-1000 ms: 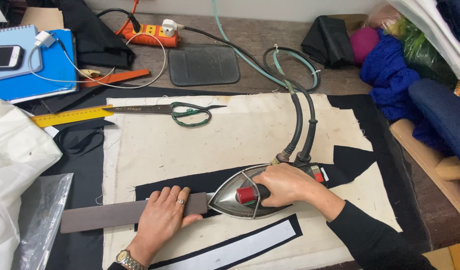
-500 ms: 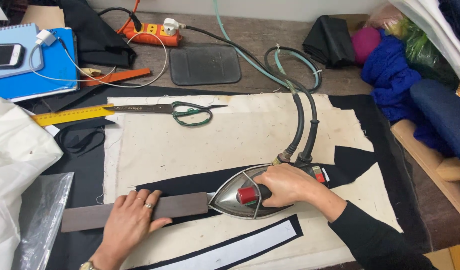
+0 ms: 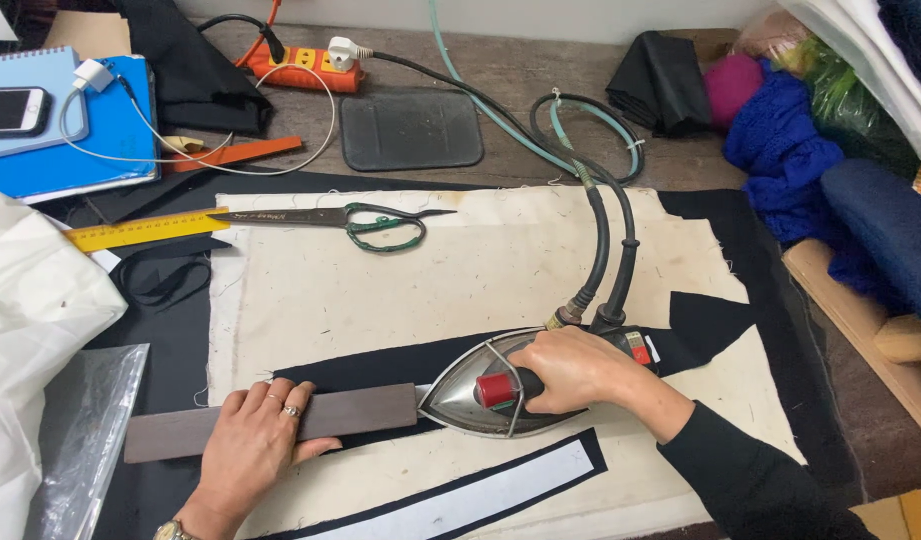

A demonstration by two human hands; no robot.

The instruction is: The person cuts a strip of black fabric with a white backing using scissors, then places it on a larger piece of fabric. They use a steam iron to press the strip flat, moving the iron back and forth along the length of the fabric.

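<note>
On the surface [image 3: 541, 75], near the front, the right hand [image 3: 571, 368] was wrapped tight around the handle of the iron [image 3: 486, 395]. The iron sat flat on a long black strip [image 3: 381, 365] of cloth, and its tip pointed left at a brown bar [image 3: 271, 420]. The left hand [image 3: 251, 445] lay flat and open on that bar, fingers spread, pressing it down on the strip, just beside the iron's tip.

The iron could burn the left fingers if it slid on, because they were so close. The strip could scorch if the iron sat in one spot too long. The hoses [image 3: 606, 250] could pull the iron off its line.

There was one iron, one bar and one pair of scissors [image 3: 351, 220]. Two hoses went up from the iron. One yellow ruler [image 3: 146, 230], one phone [image 3: 13, 108] and one orange power strip [image 3: 306, 68] lay further back.
</note>
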